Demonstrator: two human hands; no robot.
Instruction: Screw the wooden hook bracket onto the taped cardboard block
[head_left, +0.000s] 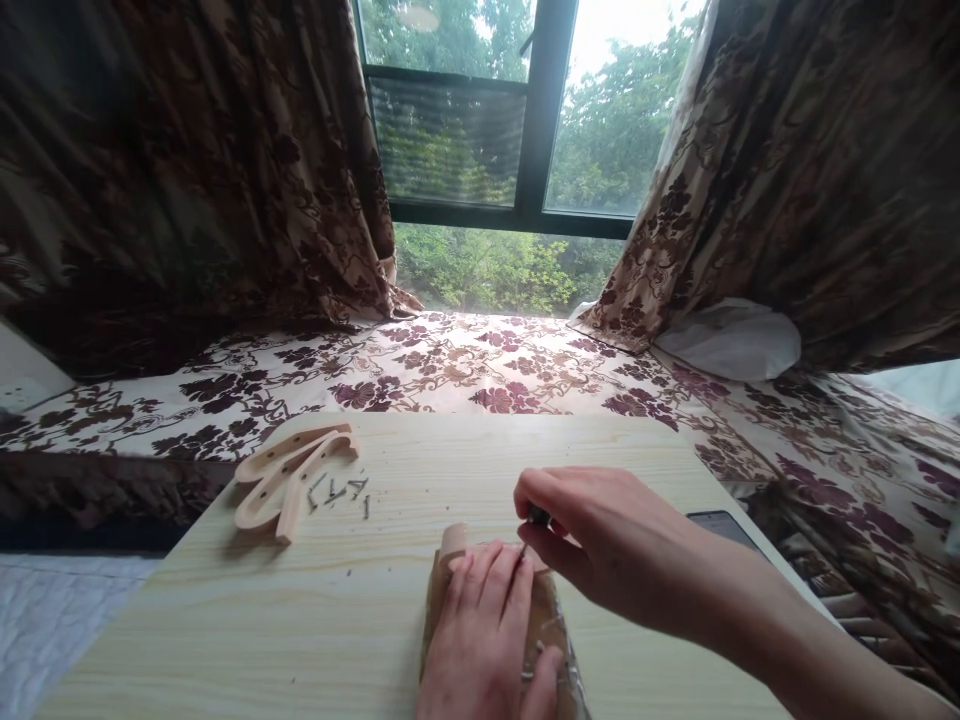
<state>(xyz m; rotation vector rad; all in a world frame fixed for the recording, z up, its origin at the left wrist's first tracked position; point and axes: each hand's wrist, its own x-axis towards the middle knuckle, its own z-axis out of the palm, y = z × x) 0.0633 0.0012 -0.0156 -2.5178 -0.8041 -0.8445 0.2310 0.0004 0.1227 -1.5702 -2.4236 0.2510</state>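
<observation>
My left hand (pixel 487 630) lies over a light wooden piece (pixel 454 542) on a brown, tape-covered block (pixel 551 625) near the table's front. Its fingers stretch forward, pressing the piece down. My right hand (pixel 577 520) is closed round a small dark tool handle (pixel 538 515), just above and right of the left fingertips. A thin shaft or screw (pixel 523 551) points down from it towards the wooden piece; whether they touch is too small to tell. At the table's left lie curved wooden pieces (pixel 289 490) with holes, beside several loose screws (pixel 337 493).
The pale wooden table (pixel 360 620) stands before a flower-patterned window seat (pixel 480 365). A dark phone (pixel 724 530) lies at the table's right edge, under my right forearm. A white plastic bag (pixel 735 340) rests on the seat at right, by the curtain (pixel 675 220).
</observation>
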